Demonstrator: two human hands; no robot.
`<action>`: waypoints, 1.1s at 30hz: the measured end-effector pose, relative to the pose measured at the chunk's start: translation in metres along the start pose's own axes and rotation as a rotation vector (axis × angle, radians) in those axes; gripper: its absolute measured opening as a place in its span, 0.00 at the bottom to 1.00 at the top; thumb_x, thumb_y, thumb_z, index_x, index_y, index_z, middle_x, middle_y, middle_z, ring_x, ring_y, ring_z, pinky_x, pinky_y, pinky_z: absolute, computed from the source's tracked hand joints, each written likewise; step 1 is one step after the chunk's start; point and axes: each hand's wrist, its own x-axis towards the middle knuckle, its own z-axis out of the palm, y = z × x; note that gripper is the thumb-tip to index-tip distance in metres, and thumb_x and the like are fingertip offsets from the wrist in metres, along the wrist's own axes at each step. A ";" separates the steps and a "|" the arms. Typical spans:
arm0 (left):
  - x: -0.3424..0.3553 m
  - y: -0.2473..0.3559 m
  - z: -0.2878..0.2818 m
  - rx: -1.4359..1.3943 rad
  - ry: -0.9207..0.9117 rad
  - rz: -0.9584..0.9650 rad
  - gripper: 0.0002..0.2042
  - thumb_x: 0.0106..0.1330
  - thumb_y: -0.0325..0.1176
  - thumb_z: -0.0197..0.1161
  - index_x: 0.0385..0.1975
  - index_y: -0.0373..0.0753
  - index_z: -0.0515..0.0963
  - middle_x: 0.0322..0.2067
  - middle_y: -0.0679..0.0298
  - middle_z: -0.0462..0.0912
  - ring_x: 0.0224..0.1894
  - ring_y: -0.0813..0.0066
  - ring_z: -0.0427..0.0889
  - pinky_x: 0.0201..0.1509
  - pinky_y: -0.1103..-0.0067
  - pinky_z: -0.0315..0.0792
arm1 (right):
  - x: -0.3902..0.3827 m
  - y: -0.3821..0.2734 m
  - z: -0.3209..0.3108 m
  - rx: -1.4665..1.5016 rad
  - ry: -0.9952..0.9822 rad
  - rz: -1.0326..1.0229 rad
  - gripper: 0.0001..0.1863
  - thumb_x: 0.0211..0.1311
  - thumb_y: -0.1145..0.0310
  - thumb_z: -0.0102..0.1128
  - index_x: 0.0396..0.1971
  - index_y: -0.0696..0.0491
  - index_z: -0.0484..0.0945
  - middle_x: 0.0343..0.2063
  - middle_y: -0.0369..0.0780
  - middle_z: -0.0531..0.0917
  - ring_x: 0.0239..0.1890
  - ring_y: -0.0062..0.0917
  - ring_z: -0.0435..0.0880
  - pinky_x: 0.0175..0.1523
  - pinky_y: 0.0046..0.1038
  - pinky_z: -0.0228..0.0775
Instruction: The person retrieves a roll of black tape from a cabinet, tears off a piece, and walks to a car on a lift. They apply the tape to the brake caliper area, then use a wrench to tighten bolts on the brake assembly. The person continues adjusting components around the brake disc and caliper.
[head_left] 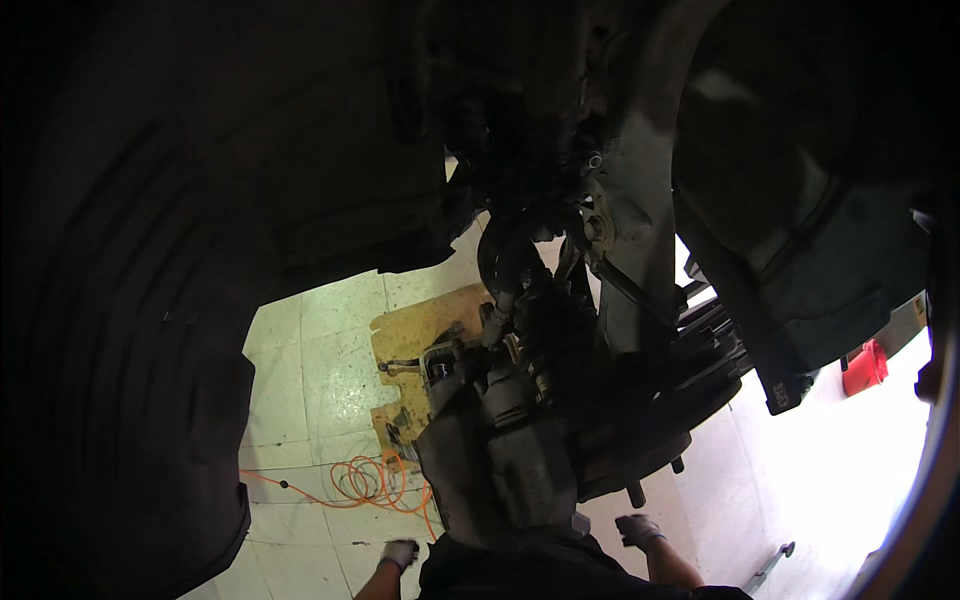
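My left hand point(401, 553), in a pale glove with dark fingertips, hangs low beside my dark clothing, above the tiled floor. On the other side my right hand point(640, 531), gloved alike, is just below the wheel studs point(637, 493) and apart from them. Both hands are small and dim; how far their fingers are curled does not show, and nothing can be made out in them. Between and above them is a brake caliper point(525, 455) on the wheel hub point(620, 460). A ribbed dark boot point(550, 335) and a strut-like metal part point(640, 200) rise behind it in shadow.
A dark wheel-arch liner point(140, 330) fills the left, and dark body panels hang at right. On the tiled floor point(335, 370) lie a coiled orange hose point(365, 483) and a worn yellow plate point(430, 318). A red container point(865, 368) and a jack-like handle point(770, 568) are at right.
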 end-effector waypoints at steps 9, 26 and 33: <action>0.057 0.087 -0.038 -0.945 0.184 0.036 0.15 0.70 0.38 0.56 0.44 0.32 0.80 0.38 0.57 0.87 0.34 0.65 0.86 0.39 0.73 0.81 | -0.048 -0.119 -0.019 0.051 0.266 0.036 0.26 0.61 0.43 0.62 0.42 0.52 0.87 0.30 0.36 0.86 0.27 0.23 0.82 0.34 0.28 0.74; 0.000 -0.014 -0.011 -0.518 0.105 -0.297 0.12 0.67 0.39 0.55 0.36 0.36 0.79 0.28 0.59 0.83 0.25 0.68 0.82 0.28 0.71 0.75 | -0.026 -0.061 -0.034 -0.046 0.065 0.204 0.14 0.65 0.57 0.61 0.39 0.52 0.80 0.29 0.36 0.81 0.25 0.24 0.83 0.28 0.30 0.78; 0.049 0.059 -0.044 -0.735 0.175 -0.120 0.17 0.67 0.43 0.57 0.41 0.33 0.82 0.35 0.60 0.86 0.30 0.71 0.84 0.33 0.75 0.77 | -0.030 -0.113 -0.029 0.299 0.162 -0.066 0.18 0.62 0.55 0.64 0.40 0.55 0.79 0.30 0.39 0.82 0.24 0.26 0.83 0.26 0.30 0.79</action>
